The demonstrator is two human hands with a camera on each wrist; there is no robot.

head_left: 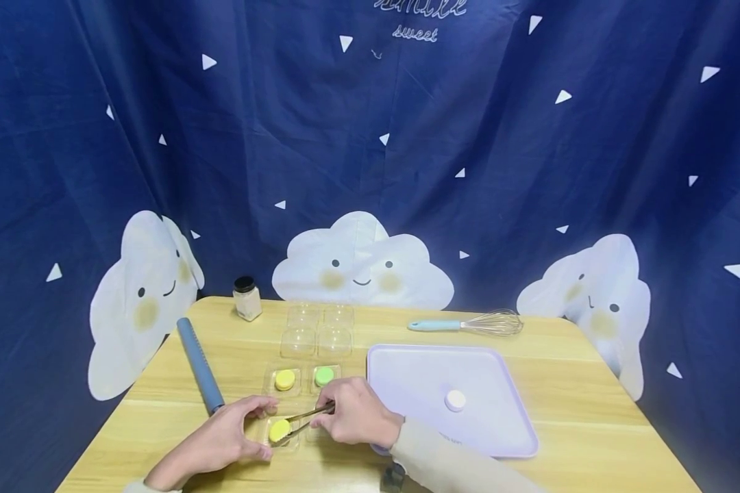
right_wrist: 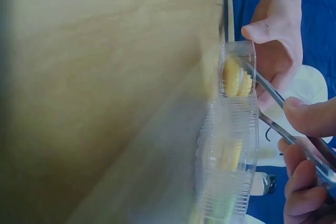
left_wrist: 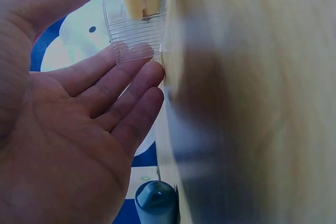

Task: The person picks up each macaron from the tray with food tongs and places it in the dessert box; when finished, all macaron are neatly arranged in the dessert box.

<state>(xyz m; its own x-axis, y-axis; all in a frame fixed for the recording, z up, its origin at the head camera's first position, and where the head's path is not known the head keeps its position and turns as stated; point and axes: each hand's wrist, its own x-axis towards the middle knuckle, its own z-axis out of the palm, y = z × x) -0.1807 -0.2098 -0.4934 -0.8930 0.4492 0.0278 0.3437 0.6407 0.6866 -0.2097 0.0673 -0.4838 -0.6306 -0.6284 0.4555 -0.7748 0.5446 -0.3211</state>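
The right sleeve [head_left: 453, 455] is long and cream, the left cuff [head_left: 148, 487] equally pale

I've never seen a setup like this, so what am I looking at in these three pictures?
There's no machine, just a person's bare hands. The wide picture comes from a camera worn on the head; the two sideways close-ups come from cameras on the wrists.

The right hand holds metal tongs, their tips at a yellow macaron in a clear tray. I can't tell how firmly they grip. The left hand is at that tray's left side. Behind sit a second yellow macaron and a green macaron.

Also on the table are a clear plastic piece, a lavender tray bearing a pale macaron, a whisk, a jar and a long blue tool.
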